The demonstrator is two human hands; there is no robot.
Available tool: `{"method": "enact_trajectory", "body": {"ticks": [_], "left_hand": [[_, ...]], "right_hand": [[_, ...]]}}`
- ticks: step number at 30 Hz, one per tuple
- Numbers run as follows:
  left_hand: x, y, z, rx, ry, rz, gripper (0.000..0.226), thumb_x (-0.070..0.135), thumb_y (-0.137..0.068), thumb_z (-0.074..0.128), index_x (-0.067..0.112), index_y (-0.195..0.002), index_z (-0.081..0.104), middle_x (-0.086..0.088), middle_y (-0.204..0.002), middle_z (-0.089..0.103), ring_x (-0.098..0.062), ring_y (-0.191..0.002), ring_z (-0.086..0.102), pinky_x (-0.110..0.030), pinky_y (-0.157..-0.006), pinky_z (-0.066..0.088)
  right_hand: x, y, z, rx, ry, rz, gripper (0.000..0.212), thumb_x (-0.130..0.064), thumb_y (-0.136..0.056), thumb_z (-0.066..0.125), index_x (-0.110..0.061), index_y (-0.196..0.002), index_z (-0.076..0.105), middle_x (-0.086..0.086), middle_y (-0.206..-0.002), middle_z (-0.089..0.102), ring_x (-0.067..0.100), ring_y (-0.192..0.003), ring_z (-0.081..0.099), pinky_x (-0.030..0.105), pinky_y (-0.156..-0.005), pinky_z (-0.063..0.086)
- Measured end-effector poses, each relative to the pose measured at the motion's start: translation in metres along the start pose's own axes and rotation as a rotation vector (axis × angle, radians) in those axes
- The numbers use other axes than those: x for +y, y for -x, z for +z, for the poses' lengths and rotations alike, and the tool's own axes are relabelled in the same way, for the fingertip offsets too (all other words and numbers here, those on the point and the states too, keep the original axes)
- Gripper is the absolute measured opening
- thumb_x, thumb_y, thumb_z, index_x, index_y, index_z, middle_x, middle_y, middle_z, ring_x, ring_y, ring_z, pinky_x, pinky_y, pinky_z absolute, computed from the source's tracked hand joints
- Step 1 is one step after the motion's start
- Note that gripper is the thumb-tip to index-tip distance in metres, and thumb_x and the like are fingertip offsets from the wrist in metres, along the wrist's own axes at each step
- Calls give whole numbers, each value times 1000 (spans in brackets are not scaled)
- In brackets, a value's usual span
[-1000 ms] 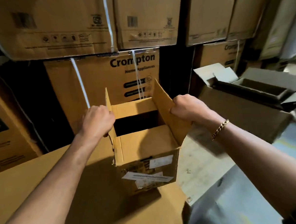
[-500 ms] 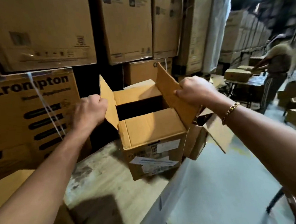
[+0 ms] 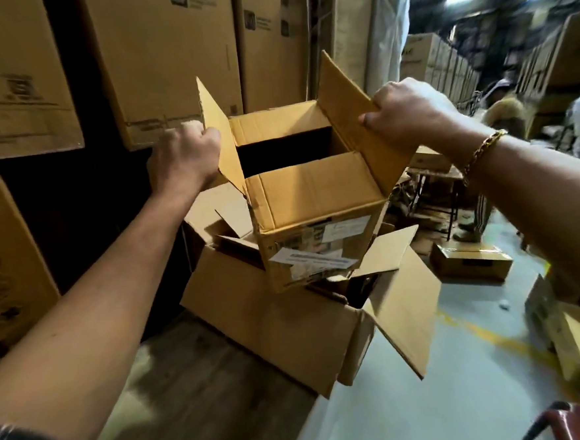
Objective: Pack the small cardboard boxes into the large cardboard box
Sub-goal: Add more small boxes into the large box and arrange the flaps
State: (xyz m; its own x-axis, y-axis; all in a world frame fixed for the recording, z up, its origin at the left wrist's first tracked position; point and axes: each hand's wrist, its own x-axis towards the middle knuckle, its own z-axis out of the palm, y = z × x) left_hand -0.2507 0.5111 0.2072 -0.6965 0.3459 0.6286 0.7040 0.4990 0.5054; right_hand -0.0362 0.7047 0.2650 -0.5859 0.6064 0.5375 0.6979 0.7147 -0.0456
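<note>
Small cardboard box (image 3: pixel 317 238) is held in the air by both hands, directly over the open top of the large cardboard box (image 3: pixel 282 327). Its bottom edge overlaps the large box's opening in this view; can't tell if it's touching the rim or anything inside.

Left hand (image 3: pixel 185 162): fingers closed around the small box's left flap (image 3: pixel 221 135), which stands upright. The flap's outer face is against the knuckles, and the fingertips are hidden behind the flap.

Right hand (image 3: pixel 408 112): fingers clamped on the right flap (image 3: pixel 353 112), thumb on the inner face, the other fingers wrapped over the outside edge. Flap tilts outward to the right. Gold chain bracelet (image 3: pixel 482 148) on that wrist.

Small box top is open: the near and far flaps are folded partly inward, with a dark gap between them. Contents not visible. White labels (image 3: pixel 311 256) on the near side wall.

Large box sits on a wooden surface (image 3: pixel 190 381) at its edge, with its flaps splayed open and 1 hanging out to the right. Its inside is mostly hidden by the small box.

Background: stacked cartons (image 3: pixel 167 56) behind, 1 closed carton (image 3: pixel 470 264) on the floor at right. Blurred person (image 3: pixel 501 119) far right.
</note>
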Motion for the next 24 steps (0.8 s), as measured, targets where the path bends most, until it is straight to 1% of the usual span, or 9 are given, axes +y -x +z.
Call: {"method": "enact_trajectory", "body": {"ticks": [5, 7, 11, 15, 17, 19, 21, 22, 24], "left_hand": [[31, -46, 63, 51, 41, 20, 37, 36, -93, 39, 7, -79, 59, -19, -94, 66, -38, -83, 56, -37, -67, 41], [45, -60, 87, 71, 61, -3, 36, 37, -91, 40, 9, -74, 55, -17, -91, 65, -38, -82, 56, -36, -66, 40], [79, -79, 131, 108, 67, -45, 37, 36, -93, 40, 13, -64, 46, -13, -81, 58, -34, -75, 52, -33, -60, 34], [113, -88, 174, 162, 27, -126, 37, 36, -92, 41, 10, -65, 46, -14, -80, 56, -35, -77, 53, -35, -60, 35], [129, -91, 193, 181, 18, -168, 38, 36, -92, 41, 10, -64, 45, -12, -76, 54, -35, -74, 52, -35, -59, 34], [139, -91, 207, 198, 19, -204, 39, 35, -93, 42, 12, -61, 42, -8, -69, 49, -32, -68, 48, -33, -55, 30], [146, -93, 217, 206, 6, -237, 39, 34, -94, 43, 14, -60, 41, -3, -63, 44, -25, -60, 43, -31, -53, 28], [149, -95, 222, 211, 5, -256, 38, 33, -94, 44, 15, -61, 40, -2, -62, 43, -24, -59, 42, -32, -54, 29], [151, -98, 229, 206, 15, -295, 36, 34, -93, 44, 14, -62, 42, -2, -63, 45, -26, -60, 45, -32, -56, 31]], "right_hand": [[47, -65, 26, 11, -26, -16, 44, -49, -99, 53, -13, -119, 64, 8, -98, 61, 26, -85, 61, 40, -74, 55], [67, -91, 40, 11, -28, -33, 44, -50, -99, 53, -13, -120, 63, 9, -100, 62, 27, -86, 63, 44, -77, 58], [110, -142, 72, 7, -66, -95, 44, -50, -100, 52, -13, -122, 62, 8, -98, 60, 26, -84, 62, 40, -73, 56], [149, -192, 100, -23, -107, -185, 42, -49, -100, 52, -15, -119, 63, 6, -96, 57, 25, -83, 58, 35, -67, 49], [164, -214, 112, -40, -120, -225, 41, -50, -99, 51, -15, -118, 63, 7, -97, 58, 27, -86, 58, 37, -70, 49], [174, -232, 127, -70, -146, -260, 42, -51, -99, 51, -15, -118, 63, 9, -101, 59, 30, -91, 60, 42, -77, 54], [182, -247, 141, -108, -189, -285, 42, -51, -99, 51, -15, -118, 63, 11, -105, 61, 32, -95, 63, 48, -83, 56], [186, -255, 149, -123, -207, -300, 42, -51, -99, 52, -15, -118, 63, 11, -104, 61, 32, -95, 63, 48, -83, 57], [191, -269, 165, -151, -228, -329, 41, -50, -99, 52, -14, -116, 63, 9, -100, 59, 29, -90, 62, 43, -77, 56]]}}
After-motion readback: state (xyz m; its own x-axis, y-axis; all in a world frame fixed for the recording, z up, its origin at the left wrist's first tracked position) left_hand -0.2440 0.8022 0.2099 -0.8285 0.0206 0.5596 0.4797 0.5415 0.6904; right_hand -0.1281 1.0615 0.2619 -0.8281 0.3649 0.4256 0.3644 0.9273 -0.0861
